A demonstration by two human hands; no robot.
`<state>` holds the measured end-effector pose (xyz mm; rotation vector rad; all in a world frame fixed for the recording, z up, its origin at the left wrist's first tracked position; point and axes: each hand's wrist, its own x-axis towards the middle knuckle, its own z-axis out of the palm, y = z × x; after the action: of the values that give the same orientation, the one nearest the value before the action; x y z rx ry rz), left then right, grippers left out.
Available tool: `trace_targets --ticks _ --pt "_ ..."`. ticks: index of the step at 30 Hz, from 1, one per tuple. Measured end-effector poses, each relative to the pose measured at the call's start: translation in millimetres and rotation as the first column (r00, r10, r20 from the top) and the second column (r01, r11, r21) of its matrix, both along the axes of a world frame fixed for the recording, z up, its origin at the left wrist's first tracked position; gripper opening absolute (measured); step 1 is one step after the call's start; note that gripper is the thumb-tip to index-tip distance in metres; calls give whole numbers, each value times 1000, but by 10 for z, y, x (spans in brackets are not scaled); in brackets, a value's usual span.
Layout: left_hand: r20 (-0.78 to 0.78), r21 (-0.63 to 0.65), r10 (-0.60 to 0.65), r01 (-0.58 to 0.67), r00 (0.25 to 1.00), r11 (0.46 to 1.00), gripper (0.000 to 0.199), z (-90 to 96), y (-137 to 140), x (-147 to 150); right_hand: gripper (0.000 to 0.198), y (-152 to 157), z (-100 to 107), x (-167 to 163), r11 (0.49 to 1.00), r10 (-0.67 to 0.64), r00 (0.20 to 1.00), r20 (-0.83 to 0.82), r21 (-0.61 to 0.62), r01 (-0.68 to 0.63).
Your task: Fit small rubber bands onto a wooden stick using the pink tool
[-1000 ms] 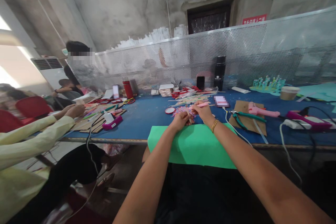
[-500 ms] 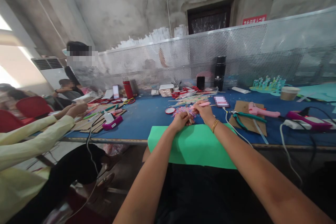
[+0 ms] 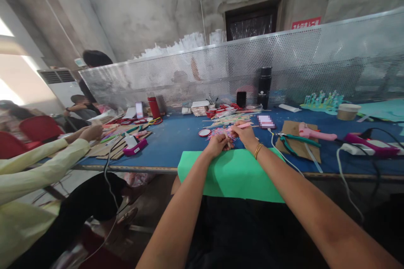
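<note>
My left hand (image 3: 217, 144) is closed around a short, flat wooden stick (image 3: 227, 138) that points up between the fingers. Close beside it, my right hand (image 3: 245, 135) grips a slim pink pen-like tool (image 3: 243, 125), its tip near the stick. Under and behind both hands lies a pile of small pink and purple pieces (image 3: 214, 132), too fine to make out singly. A green sheet (image 3: 240, 176) hangs over the table's front edge beneath my wrists. Left of the pile sits a small round white lid-like dish (image 3: 204, 133) with a red rim.
On the right are green-handled pliers (image 3: 295, 139), a pink glue gun (image 3: 315, 133), a purple power strip (image 3: 372, 144) and a paper cup (image 3: 348, 112). A phone (image 3: 266, 121) and a black flask (image 3: 264, 88) stand beyond my hands. A co-worker's yellow sleeves (image 3: 47, 168) reach in from the left.
My hands and the things in them stay almost in place. The co-worker's hands at left have shifted slightly to the left.
</note>
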<state>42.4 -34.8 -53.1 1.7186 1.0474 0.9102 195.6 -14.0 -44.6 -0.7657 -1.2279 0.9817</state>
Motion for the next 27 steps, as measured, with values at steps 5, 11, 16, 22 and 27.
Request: trace_targets --ticks 5,11,16,22,27 --pt "-11 -4 1 -1 1000 1000 31 -3 9 3 25 5 -2 7 1000 -27 1000 -13 6 28" --pt "-9 5 6 -6 1000 1000 32 -2 11 7 25 -6 4 -6 1000 8 1000 13 4 -8" --pt "-3 0 7 -7 1000 1000 33 11 0 3 23 4 -6 2 999 -51 999 -4 17 51" --pt "7 0 4 -4 1000 1000 34 12 -3 5 25 -8 2 -3 1000 -6 1000 1 -3 6" --pt "18 -12 8 -8 1000 1000 31 -9 13 6 27 1 -5 10 1000 -26 1000 -14 -2 26"
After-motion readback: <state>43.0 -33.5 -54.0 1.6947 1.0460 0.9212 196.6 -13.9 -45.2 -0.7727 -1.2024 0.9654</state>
